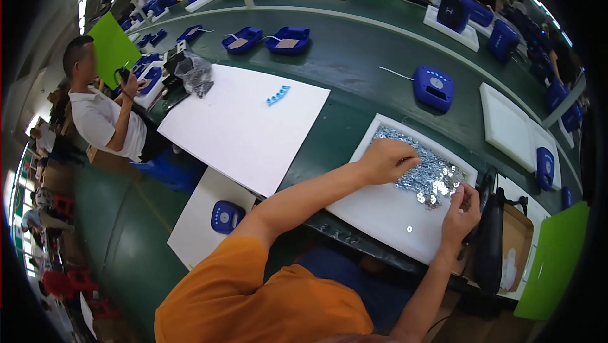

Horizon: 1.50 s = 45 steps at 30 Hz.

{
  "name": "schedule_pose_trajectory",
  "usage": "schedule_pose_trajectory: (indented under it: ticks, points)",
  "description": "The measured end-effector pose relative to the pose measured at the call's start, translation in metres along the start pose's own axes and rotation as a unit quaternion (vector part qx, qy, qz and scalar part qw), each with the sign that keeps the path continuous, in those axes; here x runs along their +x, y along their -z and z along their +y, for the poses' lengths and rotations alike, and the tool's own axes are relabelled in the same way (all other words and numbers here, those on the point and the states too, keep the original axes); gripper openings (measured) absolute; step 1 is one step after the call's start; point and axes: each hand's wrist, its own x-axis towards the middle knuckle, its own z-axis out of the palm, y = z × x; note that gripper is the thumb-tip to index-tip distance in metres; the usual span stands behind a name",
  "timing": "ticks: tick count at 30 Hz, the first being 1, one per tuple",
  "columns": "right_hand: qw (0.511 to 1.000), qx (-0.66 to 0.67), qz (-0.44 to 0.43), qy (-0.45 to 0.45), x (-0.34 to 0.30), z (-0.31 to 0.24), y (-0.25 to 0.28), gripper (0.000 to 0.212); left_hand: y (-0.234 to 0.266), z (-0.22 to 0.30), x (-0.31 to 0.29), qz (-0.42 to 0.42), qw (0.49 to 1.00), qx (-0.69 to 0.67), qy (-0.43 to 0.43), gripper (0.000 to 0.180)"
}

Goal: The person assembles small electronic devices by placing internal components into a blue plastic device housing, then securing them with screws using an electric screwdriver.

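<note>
A white foam tray [362, 207] lies before me with a heap of small shiny metal pieces [430, 169] in it; some look like washers. Over the heap's left side is my left hand [387, 160], its fingertips pinched together, and anything between them is too small to name. My right hand [461, 215] is at the tray's right edge, thumb and fingers also pinched by the silvery pieces. What it holds I cannot make out. One loose washer [409, 229] lies apart on the tray floor.
Left of the tray is a white board [247, 121] bearing a curved row of blue pieces [278, 95]. A blue device [434, 88] rests on the green conveyor beyond. At right stand a black power tool [489, 241] and a cardboard box [516, 235]. Another person [107, 108] stands at left.
</note>
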Motion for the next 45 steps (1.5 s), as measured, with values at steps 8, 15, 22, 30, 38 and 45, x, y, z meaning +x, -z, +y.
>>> schedule_pose_trajectory:
  ticks: [8, 15, 22, 30, 38, 45]
  points:
    - [1.0, 0.01, -0.015, -0.005, 0.005, -0.005, -0.003, 0.035, 0.003, -0.018, 0.0, 0.011, 0.998, -0.061, -0.004, 0.025]
    - [0.999, 0.017, 0.018, -0.021, 0.006, -0.006, -0.002, 0.035, 0.007, 0.0, 0.007, -0.036, 0.999, -0.019, 0.014, 0.016]
    - [0.999, 0.018, 0.011, -0.03, 0.007, -0.008, 0.0, 0.035, 0.006, 0.0, 0.008, -0.023, 1.0, -0.01, 0.011, 0.02]
    - [1.0, 0.017, 0.016, -0.012, 0.007, -0.011, -0.002, 0.035, 0.008, -0.004, 0.005, -0.022, 1.0, 0.002, 0.01, 0.019]
    - [1.0, 0.016, 0.007, -0.02, 0.007, -0.013, 0.0, 0.031, 0.007, -0.002, 0.007, -0.034, 0.999, -0.009, 0.012, 0.02]
    - [0.965, -0.034, -0.257, 0.041, 0.001, -0.029, 0.002, 0.028, 0.006, -0.004, 0.008, -0.029, 0.999, -0.003, 0.023, 0.022]
